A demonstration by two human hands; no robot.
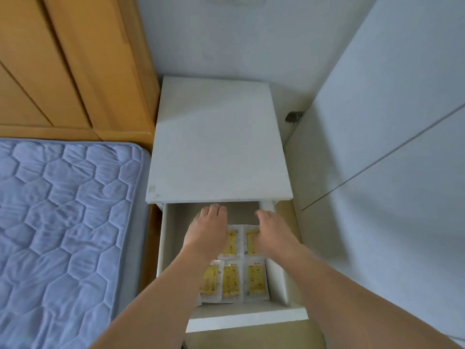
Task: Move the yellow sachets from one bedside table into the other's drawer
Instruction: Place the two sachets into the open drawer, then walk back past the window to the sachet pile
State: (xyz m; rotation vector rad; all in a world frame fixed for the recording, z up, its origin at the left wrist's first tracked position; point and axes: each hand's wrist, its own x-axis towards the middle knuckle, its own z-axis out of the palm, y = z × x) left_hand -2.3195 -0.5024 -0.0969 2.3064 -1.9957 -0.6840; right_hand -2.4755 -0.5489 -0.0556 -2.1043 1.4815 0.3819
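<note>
We see left hand (210, 231) and right hand (273, 234), fingers straight, flat grip pressing the rear yellow sachets (232, 282) lying in rows inside the white table's open drawer (247, 317).

- Mattress (65, 222): blue quilted cover, hexagon stitching, left of frame.
- Headboard (63, 66): orange-brown wood, panelled, behind the mattress.
- Wall (226, 34): pale, plain.
- Wardrobe doors (390, 134): white, right side.

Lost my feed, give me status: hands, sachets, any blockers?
Left hand and right hand open, flat over yellow sachets in the open drawer. Nothing blocking.
</note>
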